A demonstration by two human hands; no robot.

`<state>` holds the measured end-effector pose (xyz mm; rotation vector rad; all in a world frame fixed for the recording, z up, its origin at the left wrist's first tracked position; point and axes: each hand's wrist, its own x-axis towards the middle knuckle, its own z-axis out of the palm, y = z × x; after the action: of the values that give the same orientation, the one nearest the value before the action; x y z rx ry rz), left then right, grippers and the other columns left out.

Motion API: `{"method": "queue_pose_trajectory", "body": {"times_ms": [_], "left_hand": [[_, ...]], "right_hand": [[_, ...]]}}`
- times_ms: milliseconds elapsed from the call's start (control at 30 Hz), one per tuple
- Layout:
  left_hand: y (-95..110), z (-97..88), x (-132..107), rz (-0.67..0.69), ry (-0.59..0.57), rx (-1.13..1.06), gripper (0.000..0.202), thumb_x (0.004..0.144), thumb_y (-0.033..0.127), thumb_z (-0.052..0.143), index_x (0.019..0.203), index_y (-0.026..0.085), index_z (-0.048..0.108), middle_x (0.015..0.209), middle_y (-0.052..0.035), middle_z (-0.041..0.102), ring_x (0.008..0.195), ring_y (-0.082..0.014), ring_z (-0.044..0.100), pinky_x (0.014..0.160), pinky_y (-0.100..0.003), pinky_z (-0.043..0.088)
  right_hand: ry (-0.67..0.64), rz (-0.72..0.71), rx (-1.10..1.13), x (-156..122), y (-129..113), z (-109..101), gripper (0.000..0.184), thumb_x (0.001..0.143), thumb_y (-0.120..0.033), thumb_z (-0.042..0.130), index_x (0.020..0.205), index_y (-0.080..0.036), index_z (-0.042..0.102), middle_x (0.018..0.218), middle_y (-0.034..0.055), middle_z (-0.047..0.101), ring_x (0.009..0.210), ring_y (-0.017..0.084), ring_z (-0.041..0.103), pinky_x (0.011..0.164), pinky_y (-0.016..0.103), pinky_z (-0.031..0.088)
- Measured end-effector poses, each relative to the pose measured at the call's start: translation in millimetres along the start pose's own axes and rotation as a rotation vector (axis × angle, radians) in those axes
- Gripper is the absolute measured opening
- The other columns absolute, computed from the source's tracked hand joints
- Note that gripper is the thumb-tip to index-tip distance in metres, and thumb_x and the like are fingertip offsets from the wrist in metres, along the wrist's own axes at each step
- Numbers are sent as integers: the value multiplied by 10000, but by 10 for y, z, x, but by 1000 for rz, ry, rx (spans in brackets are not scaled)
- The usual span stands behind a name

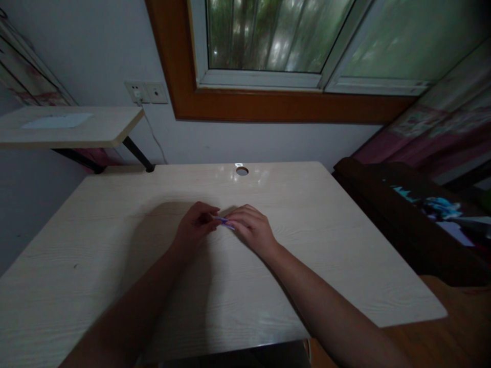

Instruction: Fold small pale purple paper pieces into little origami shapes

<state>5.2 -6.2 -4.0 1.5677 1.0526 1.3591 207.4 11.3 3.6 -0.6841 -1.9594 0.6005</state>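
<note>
My left hand (196, 225) and my right hand (251, 227) meet at the middle of a pale wooden desk (115, 240). Both have their fingers curled and pinch a small bluish-purple object (224, 222) between them. The object is thin and mostly hidden by the fingers, so I cannot make out what it is. Both hands rest on or just above the desktop.
A round cable hole (242, 170) sits near the desk's far edge. A raised side shelf (72, 128) stands at the left, with wall sockets (146, 92) and a cord behind it. A window (284, 41) is above. Dark furniture with cluttered items (433, 214) stands to the right.
</note>
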Motion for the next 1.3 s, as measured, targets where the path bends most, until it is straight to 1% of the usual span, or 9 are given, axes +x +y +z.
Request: {"method": "queue_pose_trajectory", "body": {"times_ms": [100,200,533,733,967,1033,1167,1300], "left_hand": [[-3,-15,10,113,-30,140,134,789,284,733,905,218,715,862,-39,603,747,-132,586,639,-236,487],[-7,-29,16,153,-44,183,106,806,281,716,894,222,729,831,-42,619,761,-145,591,653,-247,483],[29,-56,18,177,-38,211,69,810,233,714,872,235,743,809,-31,647,762,-143,598,686,-257,479],[-4,-80,28,177,-20,207,56,797,257,728,844,230,744,807,-37,657,764,-152,604,692,-267,485],[4,-98,20,149,-7,186,69,801,259,726,857,221,737,824,-34,638,778,-146,600,686,-251,489],[-2,-103,25,160,-4,172,64,800,259,727,849,217,737,813,-31,632,762,-142,596,669,-244,491],[-27,-121,39,173,17,134,52,823,248,704,843,206,728,773,-19,608,665,-116,573,606,-230,481],[-44,-134,35,145,48,82,56,833,242,692,867,202,712,803,-22,586,674,-116,574,608,-238,483]], "right_hand": [[-7,-15,-1,2,6,2,134,905,-281,623,1002,-284,716,944,32,745,888,206,667,842,394,510],[-10,-6,1,0,15,5,135,908,-296,618,1000,-287,717,947,33,742,895,209,666,843,396,510],[-37,-27,-26,0,11,-13,150,918,-262,602,1023,-286,707,967,32,734,910,205,656,852,391,503],[-37,-21,-41,0,0,-23,150,922,-264,592,1017,-286,707,960,34,732,912,207,651,855,391,502],[-43,-49,-82,13,-25,-44,148,933,-247,576,1021,-278,691,954,34,729,910,205,649,852,389,503],[-45,-63,-92,17,-25,-47,143,935,-238,574,1018,-264,688,956,36,730,910,201,650,849,383,505],[-25,-102,-108,22,-19,-49,114,928,-214,587,987,-228,684,932,43,732,894,193,649,842,370,506],[-21,-98,-106,23,-20,-50,106,924,-198,592,982,-223,676,933,45,729,887,188,648,844,365,505]]}}
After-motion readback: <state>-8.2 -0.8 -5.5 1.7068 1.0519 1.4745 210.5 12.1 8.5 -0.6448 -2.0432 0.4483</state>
